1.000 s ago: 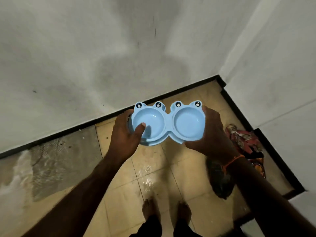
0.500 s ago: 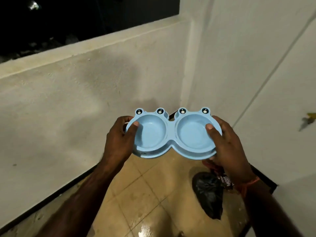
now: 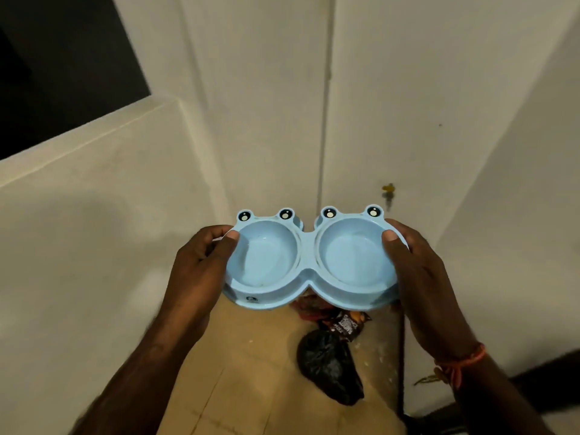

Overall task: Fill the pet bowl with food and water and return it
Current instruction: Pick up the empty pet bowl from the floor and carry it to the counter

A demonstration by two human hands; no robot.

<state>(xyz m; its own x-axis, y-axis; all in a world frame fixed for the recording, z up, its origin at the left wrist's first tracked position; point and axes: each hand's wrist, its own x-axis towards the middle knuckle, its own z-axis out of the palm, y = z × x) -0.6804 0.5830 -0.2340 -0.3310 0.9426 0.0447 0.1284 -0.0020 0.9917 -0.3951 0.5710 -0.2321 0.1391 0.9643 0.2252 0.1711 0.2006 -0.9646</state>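
Head view: pale-blue frog-eyed double pet bowl (image 3: pixel 310 262)

Single head view, facing forward and down, close above hands

Both forearms extended forward, converging; left hand (image 3: pixel 196 271) gripping left end of pet bowl (image 3: pixel 309 262), thumb hooked over rim; right hand (image 3: pixel 420 277) gripping right end, thumb over rim; orange thread on right wrist
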